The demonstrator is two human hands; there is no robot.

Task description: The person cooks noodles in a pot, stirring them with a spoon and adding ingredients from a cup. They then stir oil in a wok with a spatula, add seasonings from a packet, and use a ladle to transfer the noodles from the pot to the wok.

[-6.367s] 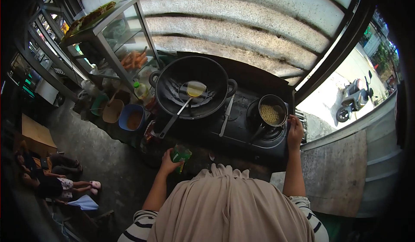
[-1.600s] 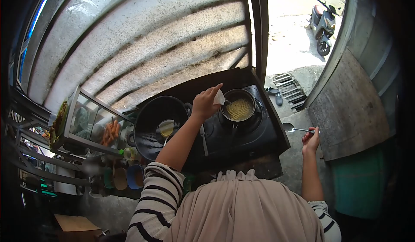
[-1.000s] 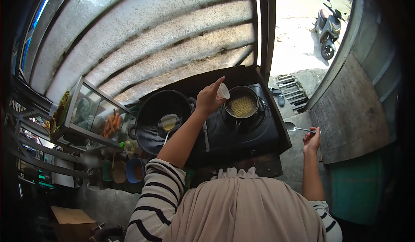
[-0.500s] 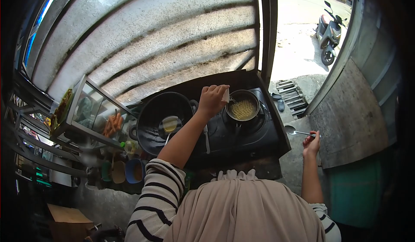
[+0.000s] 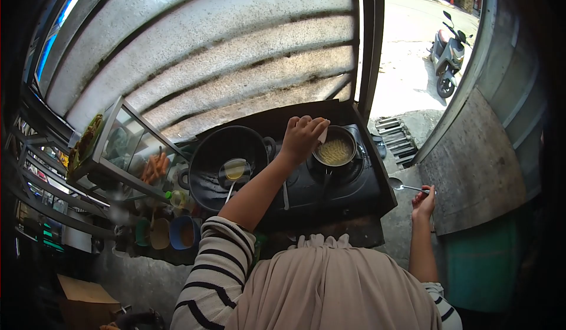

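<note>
My left hand (image 5: pixel 303 137) is closed on a small white packet (image 5: pixel 323 135), held at the left rim of a small pot (image 5: pixel 354 153). Pale yellow noodles in liquid (image 5: pixel 335 151) fill the pot, which sits on the stove's right burner. Out to the right, away from the stove, my right hand (image 5: pixel 423 204) grips a metal spoon (image 5: pixel 407 187) by its handle, the bowl pointing left. Whether anything is falling from the packet I cannot make out.
Left of the pot, a large black wok (image 5: pixel 206 147) holds a ladle (image 5: pixel 234 168) with yellowish contents. A glass case (image 5: pixel 131 144) with carrots (image 5: pixel 155 168) stands further left, near a blue bowl (image 5: pixel 174 236). A wooden board (image 5: pixel 471 171) leans at the right; a scooter (image 5: pixel 449 56) is parked outside.
The view has shifted slightly. My left hand still holds the packet at the pot's rim, turned a little differently. My right hand keeps the spoon off to the side.
</note>
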